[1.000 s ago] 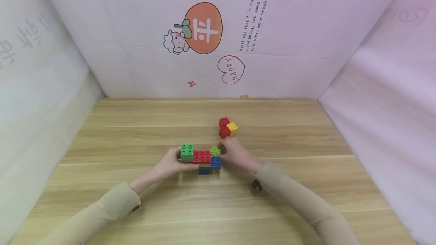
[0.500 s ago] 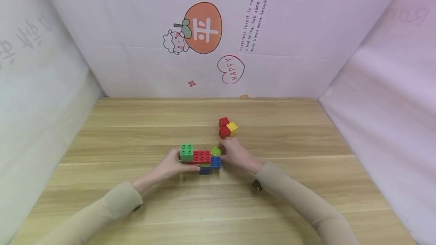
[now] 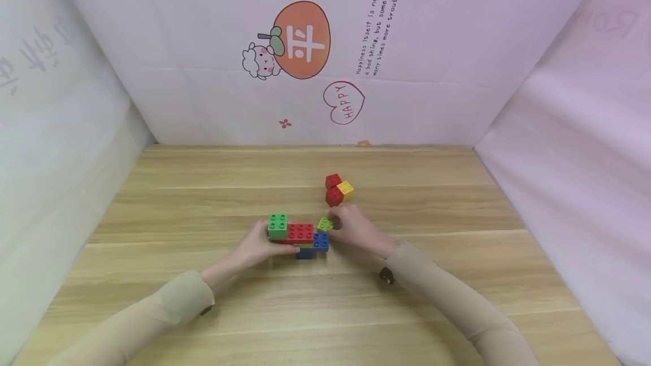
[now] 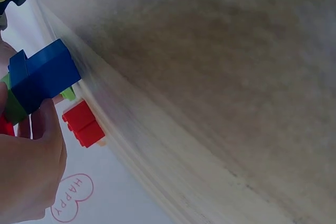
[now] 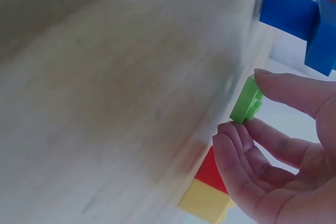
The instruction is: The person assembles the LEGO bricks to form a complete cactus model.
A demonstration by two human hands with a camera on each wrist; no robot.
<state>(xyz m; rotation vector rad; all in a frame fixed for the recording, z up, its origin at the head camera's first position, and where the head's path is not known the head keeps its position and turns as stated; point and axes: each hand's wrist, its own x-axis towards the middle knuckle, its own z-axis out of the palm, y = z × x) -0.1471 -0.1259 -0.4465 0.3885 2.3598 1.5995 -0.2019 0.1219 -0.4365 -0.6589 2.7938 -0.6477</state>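
The left hand (image 3: 256,243) grips the left end of a brick assembly (image 3: 300,233), thumb along its near side, about midway between the side edges of the desk (image 3: 203,185); its long axis runs parallel to the far edge, green brick (image 3: 277,226) at left, blue brick (image 3: 321,241) at right. Thumb and fingertips barely parted, the right hand (image 3: 356,231) pinches a small lime piece (image 3: 325,223), studs up, slightly askew to that axis, just beyond the blue brick.
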